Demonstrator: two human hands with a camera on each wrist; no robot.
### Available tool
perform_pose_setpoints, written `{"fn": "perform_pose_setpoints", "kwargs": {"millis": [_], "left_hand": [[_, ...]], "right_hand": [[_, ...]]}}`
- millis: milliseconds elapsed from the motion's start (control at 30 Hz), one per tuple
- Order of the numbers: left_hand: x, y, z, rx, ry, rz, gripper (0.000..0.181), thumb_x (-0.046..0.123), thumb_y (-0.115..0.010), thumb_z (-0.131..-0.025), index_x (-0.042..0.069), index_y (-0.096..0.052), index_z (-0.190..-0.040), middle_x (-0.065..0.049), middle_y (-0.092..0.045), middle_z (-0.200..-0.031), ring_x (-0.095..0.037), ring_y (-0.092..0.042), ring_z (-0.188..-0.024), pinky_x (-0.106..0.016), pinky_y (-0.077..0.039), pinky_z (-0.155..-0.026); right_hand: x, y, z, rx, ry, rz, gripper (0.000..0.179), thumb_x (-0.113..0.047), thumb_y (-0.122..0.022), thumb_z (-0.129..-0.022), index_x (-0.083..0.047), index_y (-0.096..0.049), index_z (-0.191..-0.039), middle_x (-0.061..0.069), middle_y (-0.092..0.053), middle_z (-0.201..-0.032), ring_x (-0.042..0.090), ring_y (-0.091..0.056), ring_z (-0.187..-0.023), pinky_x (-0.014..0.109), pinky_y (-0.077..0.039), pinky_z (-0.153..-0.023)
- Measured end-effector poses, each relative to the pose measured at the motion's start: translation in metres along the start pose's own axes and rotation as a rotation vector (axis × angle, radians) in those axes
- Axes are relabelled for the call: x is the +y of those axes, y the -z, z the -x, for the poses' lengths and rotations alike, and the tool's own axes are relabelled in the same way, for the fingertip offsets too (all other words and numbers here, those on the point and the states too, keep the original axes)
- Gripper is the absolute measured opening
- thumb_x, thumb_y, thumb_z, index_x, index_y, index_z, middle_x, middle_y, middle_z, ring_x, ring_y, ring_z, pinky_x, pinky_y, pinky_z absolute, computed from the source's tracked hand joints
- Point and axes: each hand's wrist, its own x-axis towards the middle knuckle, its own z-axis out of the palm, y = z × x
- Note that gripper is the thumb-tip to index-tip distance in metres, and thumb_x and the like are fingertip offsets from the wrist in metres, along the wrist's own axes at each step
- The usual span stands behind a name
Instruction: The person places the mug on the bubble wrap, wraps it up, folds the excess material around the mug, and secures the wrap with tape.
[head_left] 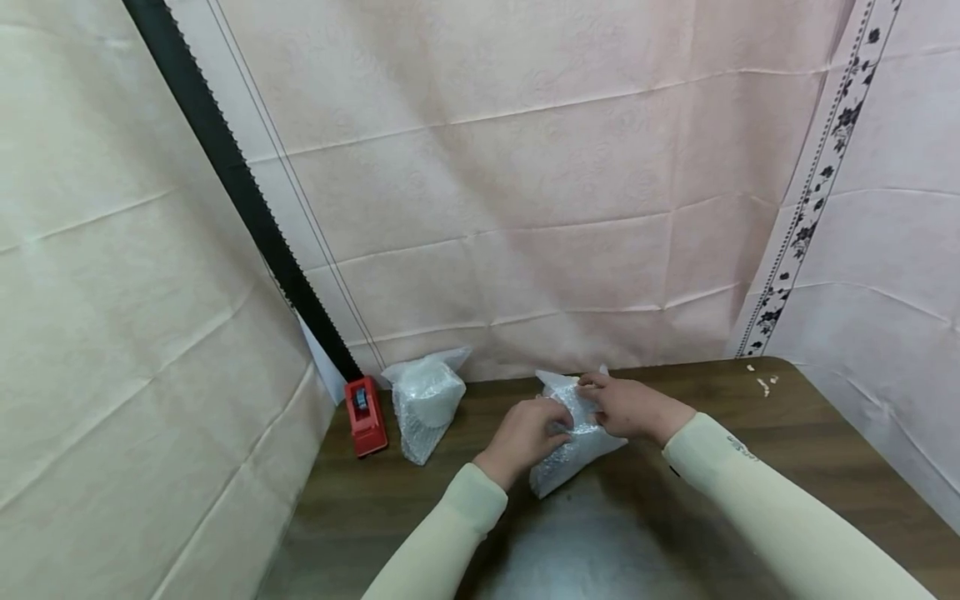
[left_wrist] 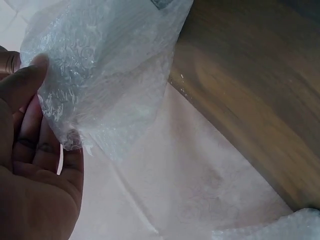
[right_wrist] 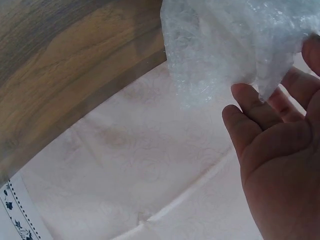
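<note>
A bubble-wrap package (head_left: 573,454) lies between both hands, near the back edge of the brown wooden table (head_left: 705,500). On its left side, my left hand (head_left: 525,437) grips the wrap; in the left wrist view the thumb (left_wrist: 37,70) presses on the bubble wrap (left_wrist: 110,65) with the fingers behind it. From the right, my right hand (head_left: 630,404) holds the package's upper part. The right wrist view has its fingers (right_wrist: 250,115) bent around a loose corner of the bubble wrap (right_wrist: 215,55). Whatever is inside the wrap cannot be made out.
A second bubble-wrapped item (head_left: 427,404) stands at the back left, beside a red tape dispenser (head_left: 366,417). Small white scraps (head_left: 765,386) lie at the far right corner. Pale cloth (head_left: 525,208) hangs behind the table and at both sides.
</note>
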Motion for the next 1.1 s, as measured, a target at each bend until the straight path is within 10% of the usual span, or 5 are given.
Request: {"fn": "perform_pose_setpoints", "kwargs": {"millis": [433, 733, 1100], "left_hand": [[-0.002, -0.001, -0.001, -0.038, 0.101, 0.173, 0.018, 0.013, -0.098, -0.09, 0.016, -0.084, -0.1, 0.003, -0.084, -0.102, -0.007, -0.076, -0.101, -0.021, -0.062, -0.093], [-0.007, 0.007, -0.001, -0.017, 0.182, 0.435, 0.026, 0.007, -0.087, -0.099, 0.012, -0.077, -0.123, -0.004, -0.082, -0.127, -0.018, -0.077, -0.125, -0.036, -0.064, -0.11], [-0.025, 0.03, 0.01, 0.097, 0.294, 0.318, 0.023, 0.014, -0.071, -0.112, 0.007, -0.074, -0.134, -0.012, -0.075, -0.133, -0.029, -0.075, -0.125, -0.044, -0.065, -0.107]], "right_hand": [[0.009, -0.009, 0.008, -0.003, -0.068, -0.202, 0.06, -0.017, -0.075, -0.109, 0.003, -0.054, -0.161, 0.027, -0.066, -0.157, 0.037, -0.075, -0.127, 0.059, -0.061, -0.109], [0.02, 0.001, 0.019, 0.024, -0.081, -0.341, 0.071, -0.035, -0.077, -0.109, 0.001, -0.052, -0.165, 0.028, -0.059, -0.166, 0.051, -0.061, -0.15, 0.068, -0.053, -0.12], [0.032, 0.007, 0.038, 0.036, -0.12, -0.315, 0.081, -0.041, -0.088, -0.1, 0.008, -0.059, -0.158, 0.03, -0.065, -0.157, 0.049, -0.069, -0.139, 0.066, -0.057, -0.114]]}}
